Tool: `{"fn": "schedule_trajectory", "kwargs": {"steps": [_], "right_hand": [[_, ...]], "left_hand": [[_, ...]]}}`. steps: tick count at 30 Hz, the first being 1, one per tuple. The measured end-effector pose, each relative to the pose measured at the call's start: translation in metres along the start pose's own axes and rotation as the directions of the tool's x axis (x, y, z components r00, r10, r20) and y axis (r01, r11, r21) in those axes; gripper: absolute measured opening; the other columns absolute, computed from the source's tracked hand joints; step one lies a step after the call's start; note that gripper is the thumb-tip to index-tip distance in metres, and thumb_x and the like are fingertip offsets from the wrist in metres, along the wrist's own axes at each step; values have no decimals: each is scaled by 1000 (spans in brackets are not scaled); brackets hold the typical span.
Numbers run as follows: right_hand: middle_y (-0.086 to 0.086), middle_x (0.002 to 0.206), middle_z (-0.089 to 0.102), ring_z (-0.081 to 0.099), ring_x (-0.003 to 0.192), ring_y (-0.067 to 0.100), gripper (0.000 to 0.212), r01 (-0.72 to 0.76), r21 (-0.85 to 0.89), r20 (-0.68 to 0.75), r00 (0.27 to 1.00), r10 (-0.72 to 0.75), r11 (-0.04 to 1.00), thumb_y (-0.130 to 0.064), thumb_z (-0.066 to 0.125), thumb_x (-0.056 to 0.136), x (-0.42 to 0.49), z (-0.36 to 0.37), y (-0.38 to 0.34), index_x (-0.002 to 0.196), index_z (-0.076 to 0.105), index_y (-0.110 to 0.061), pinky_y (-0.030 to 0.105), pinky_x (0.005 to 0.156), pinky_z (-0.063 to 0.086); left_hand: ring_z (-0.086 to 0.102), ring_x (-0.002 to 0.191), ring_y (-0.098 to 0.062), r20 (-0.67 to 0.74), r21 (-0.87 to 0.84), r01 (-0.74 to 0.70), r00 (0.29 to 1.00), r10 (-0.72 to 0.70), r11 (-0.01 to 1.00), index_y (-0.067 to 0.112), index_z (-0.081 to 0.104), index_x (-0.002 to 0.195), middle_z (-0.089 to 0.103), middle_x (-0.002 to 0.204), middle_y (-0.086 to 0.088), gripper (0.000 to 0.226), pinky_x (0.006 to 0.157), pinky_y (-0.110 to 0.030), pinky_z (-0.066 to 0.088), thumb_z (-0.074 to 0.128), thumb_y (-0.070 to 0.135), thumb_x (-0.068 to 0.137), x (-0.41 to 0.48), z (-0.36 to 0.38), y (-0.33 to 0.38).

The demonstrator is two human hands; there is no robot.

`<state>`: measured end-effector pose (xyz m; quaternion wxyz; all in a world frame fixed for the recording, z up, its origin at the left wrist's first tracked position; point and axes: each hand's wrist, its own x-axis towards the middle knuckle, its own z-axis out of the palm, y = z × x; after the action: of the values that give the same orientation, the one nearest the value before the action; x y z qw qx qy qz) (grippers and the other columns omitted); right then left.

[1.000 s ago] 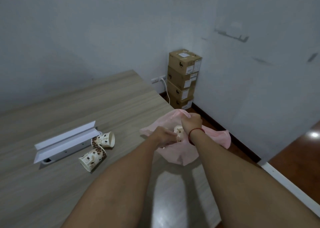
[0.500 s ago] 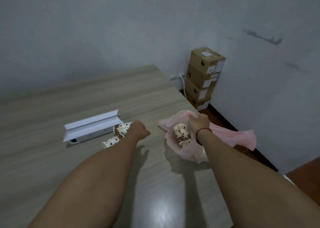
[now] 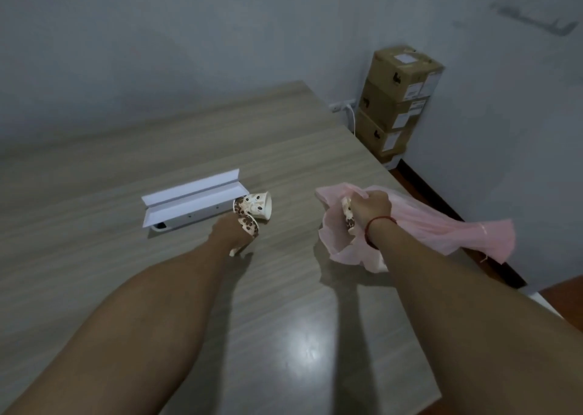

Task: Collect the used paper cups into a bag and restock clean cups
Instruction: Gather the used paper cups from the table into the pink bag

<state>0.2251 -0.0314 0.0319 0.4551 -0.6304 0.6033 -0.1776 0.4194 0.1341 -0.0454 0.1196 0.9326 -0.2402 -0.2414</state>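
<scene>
Two spotted paper cups lie on their sides on the wooden table. My left hand is closed around the nearer cup, which pokes out past my fingers. The farther cup rests against the white box, its mouth facing right. My right hand, with a red string at the wrist, grips the rim of a pink plastic bag at the table's right edge. A spotted cup shows inside the bag beside my fist.
An open long white box lies on the table left of the cups. Stacked cardboard boxes stand on the floor in the corner by a wall socket and cable. The table's right edge drops to a brown floor.
My left hand left the bag, swept left across the table and closed on the nearer cup. My right hand kept hold of the bag. The camera turned left.
</scene>
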Motion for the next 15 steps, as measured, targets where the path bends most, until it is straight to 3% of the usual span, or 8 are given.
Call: {"fn": "schedule_trajectory", "kwargs": {"steps": [3, 5, 9, 11, 15], "right_hand": [[21, 119, 63, 60, 110, 35, 35, 6, 8, 11, 1000, -6, 1000, -17, 51, 93, 1, 8, -2, 120, 59, 4, 31, 81, 46], [20, 115, 65, 61, 103, 32, 34, 16, -13, 9, 1000, -16, 1000, -18, 50, 93, 2, 11, 0, 116, 61, 4, 28, 75, 43], [18, 105, 67, 64, 103, 34, 35, 5, -71, 9, 1000, -4, 997, -21, 48, 94, 4, 12, 11, 111, 63, 5, 29, 72, 46], [20, 109, 68, 65, 102, 35, 35, -13, -76, 12, 1000, 14, 997, -23, 48, 94, 6, 10, 15, 112, 63, 3, 35, 79, 52], [20, 117, 64, 60, 109, 33, 36, -10, -92, 14, 1000, 11, 996, -22, 46, 96, 4, 4, 13, 117, 60, 3, 30, 78, 44]], "left_hand": [[46, 132, -29, 34, 39, -32, 999, 31, 999, 10, 53, 135, 50, 142, -11, 48, 108, -38, 40, 60, 29, 91, 6, 3, 5], [50, 128, -30, 45, 42, -2, 999, 0, 999, 12, 54, 133, 52, 139, -11, 48, 104, -37, 41, 61, 29, 89, 16, 12, -1], [52, 124, -33, 112, -59, 117, 988, -110, 991, 22, 43, 138, 54, 137, -9, 90, 103, -42, 43, 78, 46, 59, 31, 34, -24], [51, 124, -34, 131, -127, 167, 980, -150, 978, 20, 38, 141, 52, 136, -12, 95, 102, -41, 44, 84, 39, 60, 23, 39, -26], [56, 116, -33, 163, -277, 221, 970, -181, 935, 6, 42, 135, 55, 130, -16, 92, 84, -33, 48, 80, 50, 63, 1, 38, -10]]}}
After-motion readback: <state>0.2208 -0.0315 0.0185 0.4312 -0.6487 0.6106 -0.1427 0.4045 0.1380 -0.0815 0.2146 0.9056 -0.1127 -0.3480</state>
